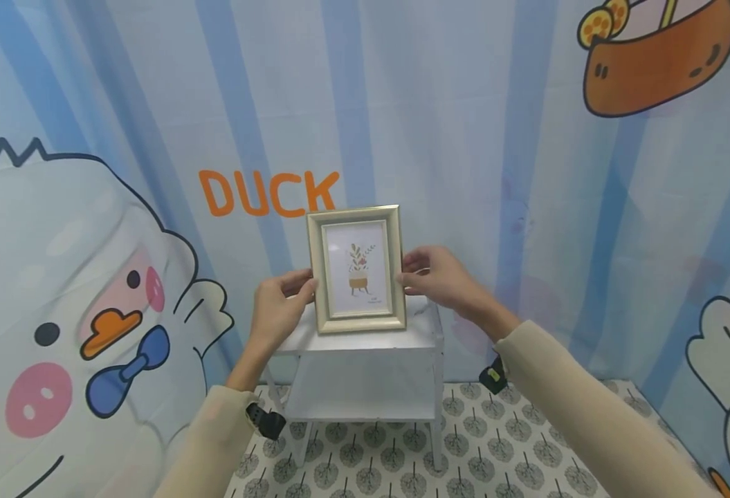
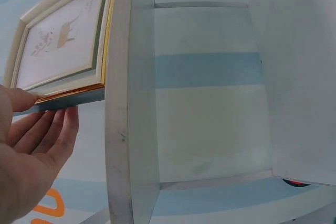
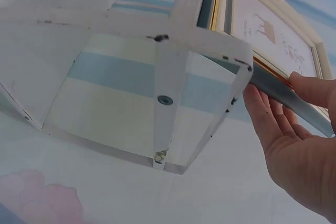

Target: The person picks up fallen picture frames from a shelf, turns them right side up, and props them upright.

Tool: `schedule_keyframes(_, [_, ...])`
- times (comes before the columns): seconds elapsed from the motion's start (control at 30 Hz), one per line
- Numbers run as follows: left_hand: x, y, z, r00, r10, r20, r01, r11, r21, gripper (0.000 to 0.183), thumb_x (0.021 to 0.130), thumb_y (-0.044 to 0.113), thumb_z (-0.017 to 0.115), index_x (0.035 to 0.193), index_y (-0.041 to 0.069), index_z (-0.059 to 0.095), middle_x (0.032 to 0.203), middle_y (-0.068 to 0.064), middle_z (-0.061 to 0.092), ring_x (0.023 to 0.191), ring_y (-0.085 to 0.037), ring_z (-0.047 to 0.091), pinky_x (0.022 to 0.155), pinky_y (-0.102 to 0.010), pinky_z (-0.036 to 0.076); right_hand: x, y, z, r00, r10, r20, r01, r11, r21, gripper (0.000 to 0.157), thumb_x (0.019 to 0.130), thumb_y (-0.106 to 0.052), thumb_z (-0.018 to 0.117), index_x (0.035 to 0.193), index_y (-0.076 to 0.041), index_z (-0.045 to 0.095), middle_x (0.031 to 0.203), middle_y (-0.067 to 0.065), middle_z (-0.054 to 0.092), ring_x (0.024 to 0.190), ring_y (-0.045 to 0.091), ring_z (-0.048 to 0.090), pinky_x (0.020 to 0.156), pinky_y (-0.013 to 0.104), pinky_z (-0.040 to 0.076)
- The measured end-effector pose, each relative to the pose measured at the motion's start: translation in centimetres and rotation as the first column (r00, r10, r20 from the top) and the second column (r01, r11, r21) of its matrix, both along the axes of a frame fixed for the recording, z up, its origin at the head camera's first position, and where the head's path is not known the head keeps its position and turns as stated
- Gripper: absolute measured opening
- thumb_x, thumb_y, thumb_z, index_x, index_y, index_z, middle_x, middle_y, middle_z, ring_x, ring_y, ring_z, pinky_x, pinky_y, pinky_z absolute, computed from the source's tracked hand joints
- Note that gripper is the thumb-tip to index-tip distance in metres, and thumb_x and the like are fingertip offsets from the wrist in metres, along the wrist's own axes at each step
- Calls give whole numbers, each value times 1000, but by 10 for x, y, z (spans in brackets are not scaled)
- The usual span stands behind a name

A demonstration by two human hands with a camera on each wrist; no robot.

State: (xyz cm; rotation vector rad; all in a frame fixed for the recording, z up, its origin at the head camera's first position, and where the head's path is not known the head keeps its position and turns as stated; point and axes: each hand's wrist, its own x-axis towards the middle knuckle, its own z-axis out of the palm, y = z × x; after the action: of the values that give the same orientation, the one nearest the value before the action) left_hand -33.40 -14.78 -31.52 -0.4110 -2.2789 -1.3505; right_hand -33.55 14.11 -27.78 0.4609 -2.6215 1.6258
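A pale gold picture frame with a potted-plant print stands upright at the front of a small white table. My left hand grips its left edge, thumb at the front and fingers behind. On the opposite edge, my right hand pinches it the same way. In the left wrist view the frame meets the tabletop edge, and the left hand holds its side. The right wrist view has the right hand with its thumb on the frame's front rim and fingers at the back.
The white table has a lower shelf and chipped paint on its legs. Behind it hangs a blue-striped curtain with cartoon ducks and orange lettering. Tree-patterned flooring lies underneath.
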Motion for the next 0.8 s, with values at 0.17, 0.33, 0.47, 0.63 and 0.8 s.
schedule_keyframes(0.17, [-3, -2, -1, 1000, -16, -5, 16, 1000, -14, 35, 104, 18, 66, 133, -2, 70, 128, -21, 75, 109, -32, 78, 89, -35, 65, 6, 0, -4, 1000, 14, -9, -15, 998, -64, 45, 100, -9, 69, 139, 9, 55, 134, 27, 63, 124, 40, 67, 95, 36, 64])
schedule_keyframes(0.33, [-6, -3, -1, 1000, -18, -8, 18, 999, -36, 35, 105, 18, 66, 134, -1, 69, 130, -20, 74, 113, -33, 77, 90, -35, 65, 8, -1, -8, 1000, 12, -16, -14, 996, -93, 45, 100, -9, 70, 139, 9, 55, 134, 28, 63, 124, 40, 67, 94, 33, 64])
schedule_keyframes(0.47, [-5, -3, -2, 1000, -17, -11, 17, 999, -40, 35, 105, 18, 65, 135, -1, 69, 130, -21, 74, 113, -34, 76, 92, -37, 65, 9, -2, -9, 1000, 5, -21, -7, 995, -103, 44, 100, -8, 70, 138, 9, 55, 134, 28, 63, 124, 40, 67, 94, 35, 65])
schedule_keyframes(0.63, [-5, -4, -2, 1000, -6, -9, 5, 999, -32, 34, 105, 17, 66, 134, -1, 69, 129, -21, 74, 114, -33, 76, 90, -35, 65, 7, -3, -9, 1000, 5, -25, -8, 995, -103, 44, 100, -8, 70, 138, 9, 55, 134, 28, 63, 123, 41, 67, 96, 39, 64])
schedule_keyframes(0.8, [-5, -4, -2, 1000, -3, -14, 2, 1000, -19, 33, 104, 15, 66, 132, -2, 70, 128, -20, 75, 115, -33, 76, 89, -31, 65, 6, -4, -9, 1000, 1, -28, -4, 995, -97, 44, 100, -9, 70, 139, 8, 55, 134, 27, 64, 124, 41, 67, 99, 42, 63])
